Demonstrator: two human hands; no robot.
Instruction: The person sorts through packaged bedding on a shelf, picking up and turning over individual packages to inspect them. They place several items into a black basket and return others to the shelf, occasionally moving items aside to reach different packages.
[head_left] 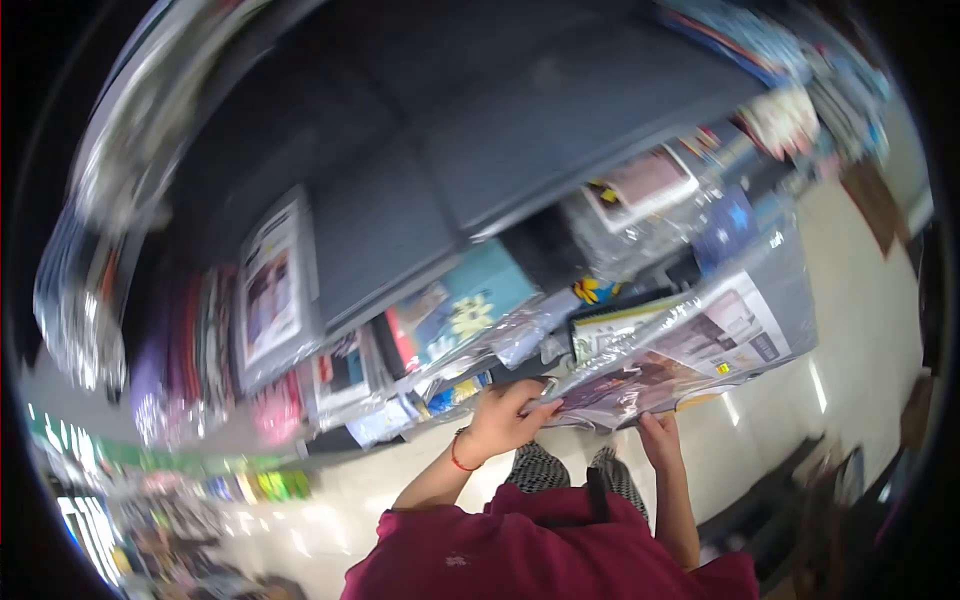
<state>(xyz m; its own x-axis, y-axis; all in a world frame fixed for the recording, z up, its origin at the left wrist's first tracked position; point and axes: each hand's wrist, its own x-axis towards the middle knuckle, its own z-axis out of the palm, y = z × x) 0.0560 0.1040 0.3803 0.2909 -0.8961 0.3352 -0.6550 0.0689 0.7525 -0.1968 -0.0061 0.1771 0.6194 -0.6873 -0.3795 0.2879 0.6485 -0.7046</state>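
Note:
A clear plastic-wrapped package (715, 335) with a grey side and a large printed picture insert is tilted in front of me, over the shelf's edge. My left hand (508, 415), with a red string bracelet at the wrist, has its fingers closed on the package's near left corner. Pinching the lower edge is my right hand (658, 437), with thumb and fingers pressed together on the plastic. Behind the package sits a teal packet (480, 290) with a pale flower print, in glossy wrap.
Dark shelving (400, 140) fills the upper middle. Several wrapped packs stand at left, including a white-framed one (275, 285). Folded wrapped textiles (770, 50) lie at upper right. Pale shiny floor (840, 320) shows at right. Blurred goods (190, 520) are at lower left.

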